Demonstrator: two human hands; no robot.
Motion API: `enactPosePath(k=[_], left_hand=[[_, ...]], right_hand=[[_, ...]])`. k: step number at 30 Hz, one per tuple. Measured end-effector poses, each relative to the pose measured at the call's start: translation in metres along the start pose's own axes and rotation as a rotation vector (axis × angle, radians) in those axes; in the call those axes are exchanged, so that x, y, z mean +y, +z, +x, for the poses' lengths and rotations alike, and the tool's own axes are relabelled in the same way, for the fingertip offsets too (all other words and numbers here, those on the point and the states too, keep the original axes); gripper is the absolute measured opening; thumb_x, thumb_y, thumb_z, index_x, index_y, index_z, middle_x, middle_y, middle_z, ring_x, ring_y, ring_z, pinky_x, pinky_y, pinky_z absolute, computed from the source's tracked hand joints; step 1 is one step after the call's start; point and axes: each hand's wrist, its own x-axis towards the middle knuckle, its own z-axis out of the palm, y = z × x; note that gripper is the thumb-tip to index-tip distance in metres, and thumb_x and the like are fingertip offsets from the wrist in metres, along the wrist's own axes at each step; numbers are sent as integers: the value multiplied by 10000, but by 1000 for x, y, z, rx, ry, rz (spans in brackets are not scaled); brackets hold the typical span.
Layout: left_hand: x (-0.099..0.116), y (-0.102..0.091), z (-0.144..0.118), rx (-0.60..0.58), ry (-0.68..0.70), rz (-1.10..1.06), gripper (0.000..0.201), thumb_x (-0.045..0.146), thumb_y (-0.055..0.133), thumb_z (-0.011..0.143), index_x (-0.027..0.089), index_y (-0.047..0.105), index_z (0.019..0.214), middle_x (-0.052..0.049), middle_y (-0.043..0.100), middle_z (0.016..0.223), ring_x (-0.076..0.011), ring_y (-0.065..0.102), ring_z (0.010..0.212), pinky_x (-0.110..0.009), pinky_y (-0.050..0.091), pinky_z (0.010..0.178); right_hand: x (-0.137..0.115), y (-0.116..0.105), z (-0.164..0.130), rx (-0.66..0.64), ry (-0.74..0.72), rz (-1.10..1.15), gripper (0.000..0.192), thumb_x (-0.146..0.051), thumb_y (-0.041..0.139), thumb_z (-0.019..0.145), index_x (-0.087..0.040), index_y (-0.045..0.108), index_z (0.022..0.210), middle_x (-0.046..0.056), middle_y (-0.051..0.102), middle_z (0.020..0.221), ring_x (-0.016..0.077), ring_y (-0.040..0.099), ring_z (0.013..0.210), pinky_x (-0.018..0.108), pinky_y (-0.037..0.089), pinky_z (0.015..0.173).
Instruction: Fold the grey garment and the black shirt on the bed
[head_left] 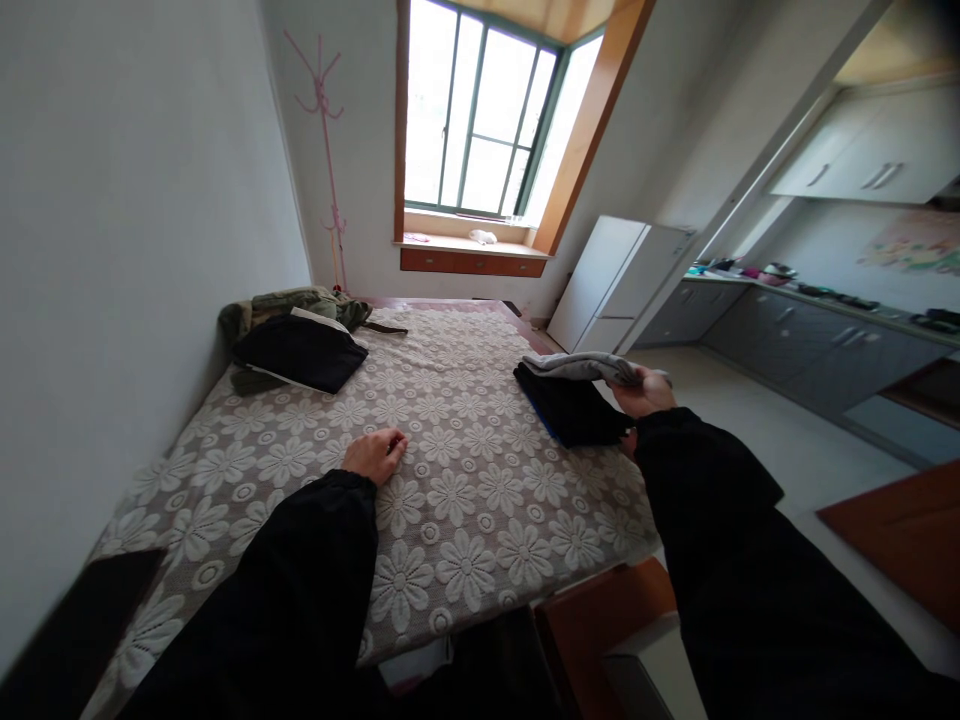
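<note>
My right hand [643,393] grips the near end of a grey folded garment [577,366], fingers wrapped round its edge. That garment lies over the far part of a black folded cloth [574,408], which has a thin blue edge and sits on the table's right side. My left hand [376,455] rests on the flower-patterned lace tablecloth [469,490], its fingers curled together with nothing visible in them. Beyond it, at the back left, a black folded item with a pale edge [304,350] leans on a green camouflage backpack [330,303].
A wall [150,200] borders the table's left side. A pink coat stand [326,140] and a window [487,110] are behind it. To the right stand a white fridge [607,280] and a kitchen counter [802,330]. A wooden chair [607,620] is at the near edge.
</note>
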Motion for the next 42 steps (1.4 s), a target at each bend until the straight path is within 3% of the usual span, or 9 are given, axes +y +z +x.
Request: enactPosePath(k=[5,10,13,20,25,30,36,42], left_hand=[[0,0,0,1,6,-9,312,455,470,966,283,711,1065,-28,765,1030,-220,695,943,-300,451,797],[-1,1,0,4,2,-12,310,461,474,962,290,711,1067,-26,765,1013,-222,695,944,-298,450,798],[-1,1,0,6,-2,-11,312,459,471,962,291,711,1070,-27,766,1022,-222,695,944,-300,450,799],[0,1,0,5,0,-2,314,461,471,960,288,712,1063,-27,766,1047,-224,694,940,-306,454,794],[-1,2,0,3,1,-3,323,461,467,962,289,716,1076,-28,765,1040,-226,695,940,-310,462,794],[-2,3,2,-1,7,-5,315,466,470,961,294,713,1067,-24,765,1052,-225,693,953,-307,461,797],[-1,2,1,-5,2,-3,314,464,471,958,290,708,1070,-26,768,1044,-222,693,955,-306,460,803],[-1,1,0,-3,0,0,320,466,467,962,286,710,1065,-36,769,1024,-230,695,949,-314,464,808]], right_hand=[[13,-21,-11,119,70,-20,267,-68,401,867,-198,634,883,60,743,910,173,699,896,324,612,890],[36,-60,-28,-7,-2,-129,101,-142,562,827,-207,638,843,60,723,930,216,707,934,340,645,831],[45,-74,-33,16,11,-130,84,-143,587,826,-218,613,798,56,718,914,202,712,925,301,642,817],[41,-61,-33,-2,30,-32,190,-133,516,876,-197,671,967,77,753,993,217,726,929,371,649,846],[42,-54,-40,29,70,18,242,-89,479,877,-197,665,989,62,756,955,179,729,867,295,651,800],[48,-69,-56,25,100,-51,170,-98,603,829,-236,628,923,19,746,913,167,731,834,239,648,743],[54,-85,-67,42,43,-152,268,-23,726,683,-226,607,811,-5,726,832,169,723,764,226,651,692],[52,-99,-71,82,-9,-211,324,-71,833,609,-189,651,850,12,731,864,168,713,730,237,661,630]])
